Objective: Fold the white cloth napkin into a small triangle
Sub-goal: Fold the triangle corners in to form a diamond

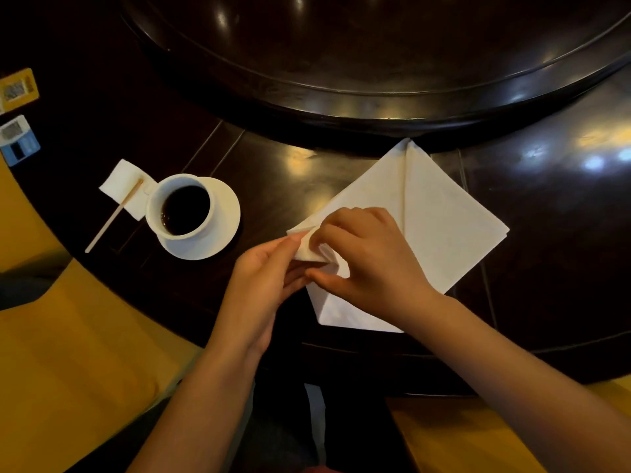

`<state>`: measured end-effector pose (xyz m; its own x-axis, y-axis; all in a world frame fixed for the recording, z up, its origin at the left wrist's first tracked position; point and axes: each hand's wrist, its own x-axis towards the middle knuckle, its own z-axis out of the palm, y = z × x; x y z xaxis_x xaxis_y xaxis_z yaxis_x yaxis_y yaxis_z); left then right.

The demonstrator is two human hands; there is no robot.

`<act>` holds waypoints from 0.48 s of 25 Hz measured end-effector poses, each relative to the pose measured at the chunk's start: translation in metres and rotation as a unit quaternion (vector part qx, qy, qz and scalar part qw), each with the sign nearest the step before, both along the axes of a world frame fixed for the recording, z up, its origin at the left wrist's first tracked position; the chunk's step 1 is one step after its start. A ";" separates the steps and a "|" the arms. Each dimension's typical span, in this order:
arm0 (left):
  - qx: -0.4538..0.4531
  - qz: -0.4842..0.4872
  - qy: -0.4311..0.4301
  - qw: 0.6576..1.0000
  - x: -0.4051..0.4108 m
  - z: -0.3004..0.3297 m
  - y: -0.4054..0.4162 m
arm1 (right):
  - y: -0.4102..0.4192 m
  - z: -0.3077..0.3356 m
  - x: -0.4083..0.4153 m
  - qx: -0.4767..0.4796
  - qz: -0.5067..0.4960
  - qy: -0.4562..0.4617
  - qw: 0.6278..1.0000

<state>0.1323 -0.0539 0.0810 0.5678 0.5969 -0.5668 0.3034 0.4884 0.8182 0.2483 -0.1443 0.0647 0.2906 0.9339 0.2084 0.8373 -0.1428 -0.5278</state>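
Beside the napkin [440, 213], a cup [182, 208] of dark coffee [186, 209]

1 head-worn wide-angle view looks steeply down and forward from close above the dark counter [546, 250], its near edge and the person's forearms filling the lower frame.

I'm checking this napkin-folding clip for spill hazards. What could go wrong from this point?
1. The full coffee cup on its saucer stands close to the left hand; a sideways swing of that hand could knock it.
2. Both hands pinch the napkin at its left corner, the right hand from above; pulling there might drag open the centre fold.
3. The napkin's near corner lies by the table edge and could slip off.
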 end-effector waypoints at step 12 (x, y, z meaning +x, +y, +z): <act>0.296 -0.155 0.054 0.941 0.060 -0.036 -0.007 | 0.008 -0.031 0.112 0.022 -0.276 0.327 0.904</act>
<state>0.1924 -0.0610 0.0449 0.7246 0.6417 -0.2513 0.4538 -0.1699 0.8748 0.3600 -0.1358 0.0341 0.7837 0.6046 -0.1423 0.1530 -0.4100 -0.8992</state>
